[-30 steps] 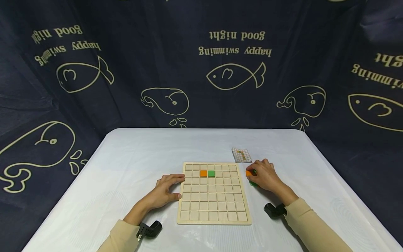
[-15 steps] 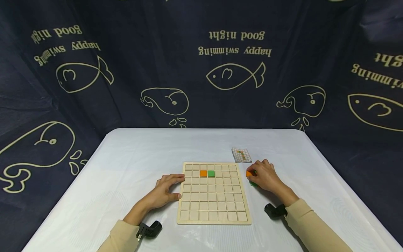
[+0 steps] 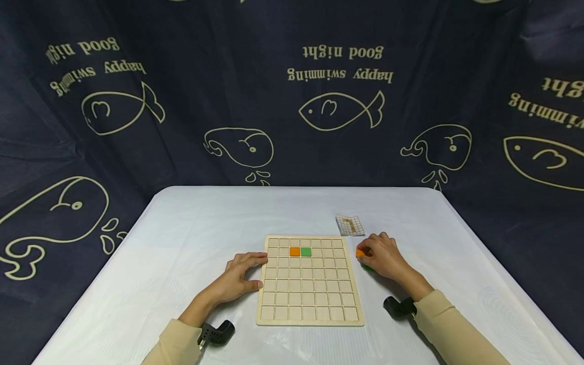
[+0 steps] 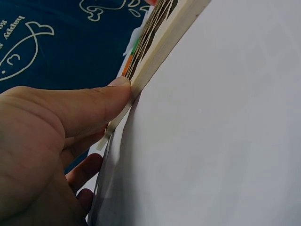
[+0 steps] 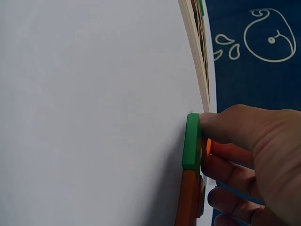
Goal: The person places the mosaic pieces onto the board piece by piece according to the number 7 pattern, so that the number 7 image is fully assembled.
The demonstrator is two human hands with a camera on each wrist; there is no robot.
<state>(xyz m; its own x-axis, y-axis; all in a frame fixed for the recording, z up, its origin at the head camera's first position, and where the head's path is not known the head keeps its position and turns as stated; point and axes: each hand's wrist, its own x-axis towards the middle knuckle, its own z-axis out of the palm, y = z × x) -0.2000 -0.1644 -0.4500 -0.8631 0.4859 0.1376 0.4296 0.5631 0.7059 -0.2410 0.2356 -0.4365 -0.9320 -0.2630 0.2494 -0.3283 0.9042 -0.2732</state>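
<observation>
White table (image 3: 182, 218), lower half of frame. Wooden grid board (image 3: 295, 287), lower centre. Left hand (image 3: 237, 279), left of board: fingers extended, touching its edge. Right hand (image 3: 382, 256), right of board: pinching an orange tile (image 3: 360, 253). Pattern card (image 3: 350, 226), above right hand. Orange square (image 3: 295, 252), green square (image 3: 306, 252): side by side, board's upper part.

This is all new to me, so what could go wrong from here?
The right hand pinches an orange tile crowded by others, so lifting it might knock a neighbouring green tile aside. The left hand touches the edge of the board, so a nudge could shift it.
</observation>
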